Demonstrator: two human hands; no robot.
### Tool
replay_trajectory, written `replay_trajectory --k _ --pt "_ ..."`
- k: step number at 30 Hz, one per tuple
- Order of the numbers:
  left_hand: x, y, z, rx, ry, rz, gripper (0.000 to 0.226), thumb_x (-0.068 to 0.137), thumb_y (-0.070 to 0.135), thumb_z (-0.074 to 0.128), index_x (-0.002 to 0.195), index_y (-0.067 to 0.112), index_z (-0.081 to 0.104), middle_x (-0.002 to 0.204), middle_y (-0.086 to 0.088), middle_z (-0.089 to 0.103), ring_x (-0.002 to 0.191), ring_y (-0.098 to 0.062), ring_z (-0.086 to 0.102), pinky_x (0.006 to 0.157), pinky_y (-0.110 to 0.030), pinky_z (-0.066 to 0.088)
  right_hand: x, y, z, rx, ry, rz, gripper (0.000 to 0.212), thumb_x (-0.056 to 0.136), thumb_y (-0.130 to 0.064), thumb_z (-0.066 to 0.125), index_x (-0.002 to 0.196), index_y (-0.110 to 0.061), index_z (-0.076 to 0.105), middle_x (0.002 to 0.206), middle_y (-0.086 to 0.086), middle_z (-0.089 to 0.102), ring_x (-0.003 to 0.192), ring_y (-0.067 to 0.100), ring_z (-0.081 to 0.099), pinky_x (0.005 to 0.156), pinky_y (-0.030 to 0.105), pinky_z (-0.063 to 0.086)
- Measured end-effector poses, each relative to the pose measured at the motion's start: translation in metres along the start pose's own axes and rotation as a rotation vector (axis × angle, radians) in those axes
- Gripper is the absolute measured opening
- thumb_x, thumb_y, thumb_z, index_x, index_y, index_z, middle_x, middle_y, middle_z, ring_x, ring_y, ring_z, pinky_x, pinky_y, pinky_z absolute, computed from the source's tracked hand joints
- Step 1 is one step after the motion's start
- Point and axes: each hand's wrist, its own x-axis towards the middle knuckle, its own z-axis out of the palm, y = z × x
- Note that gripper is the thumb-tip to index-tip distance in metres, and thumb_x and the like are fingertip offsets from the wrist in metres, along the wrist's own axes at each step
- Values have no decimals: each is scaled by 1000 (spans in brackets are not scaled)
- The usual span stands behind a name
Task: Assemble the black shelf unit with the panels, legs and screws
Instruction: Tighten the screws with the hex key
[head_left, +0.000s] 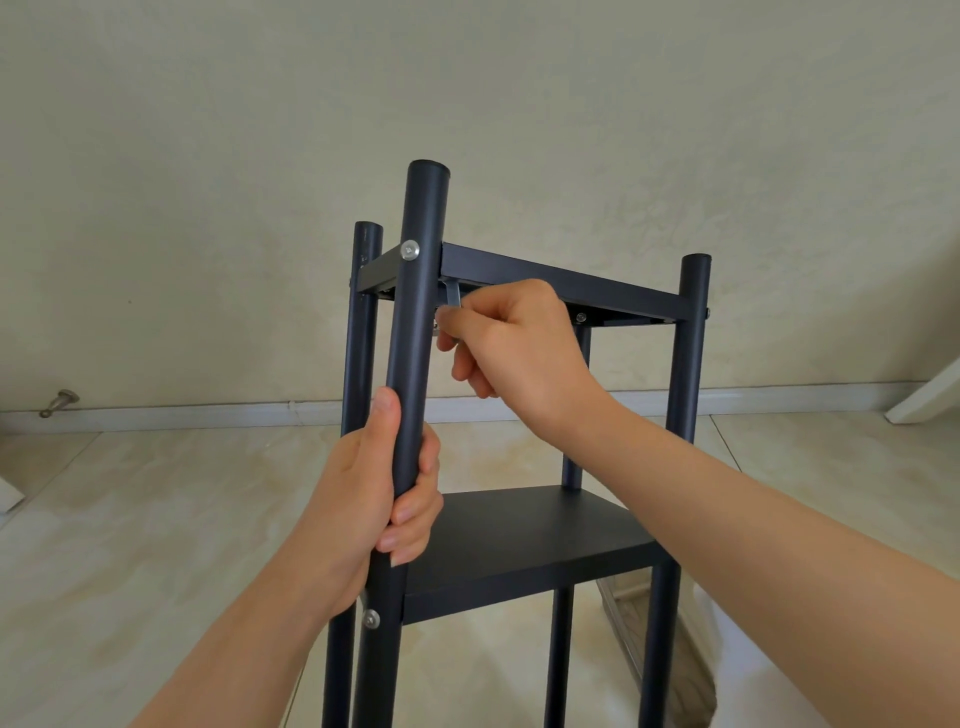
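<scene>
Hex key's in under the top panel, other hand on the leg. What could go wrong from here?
1. The hex key, pinched by the right hand, works in the tight corner between the front leg and the top panel. Its tip is hidden, so it may slip out unnoticed.
2. Only the left hand steadies the shelf unit, gripping that leg. Hard turns could twist or tip it.

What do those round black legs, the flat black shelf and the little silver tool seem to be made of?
Round black legs: likely painted metal tube, from the smooth satin sheen. Flat black shelf: matte and even, perhaps coated board or sheet metal; unclear. Small silver bent tool: bare metal, shiny grey.
</scene>
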Motion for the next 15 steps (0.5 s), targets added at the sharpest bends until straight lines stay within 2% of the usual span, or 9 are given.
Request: replay_trajectory --k 5,10,15 --pt "0 0 0 -1 -7 2 65 70 75 40 62 11 49 43 -3 29 29 -11 23 33 -19 27 2 -2 -2 -32 -10 -20 33 94 -11 58 62 -5 65 46 0 58 37 9 45 43 15 39" --pt "1 0 1 9 -8 10 65 71 75 39 63 11 49 43 -3 28 29 -11 23 33 -19 27 3 5 5 -21 -11 -54 34 94 -9 55 63 -7 68 52 2 65 44 10 55 54 18 42" --pt "1 0 1 6 -18 10 64 70 75 40 61 12 50 42 -3 29 29 -11 24 34 -18 28 7 16 13 -43 41 -108 31 98 -11 56 76 3 73 62 7 71 54 14 68 61 28 58"
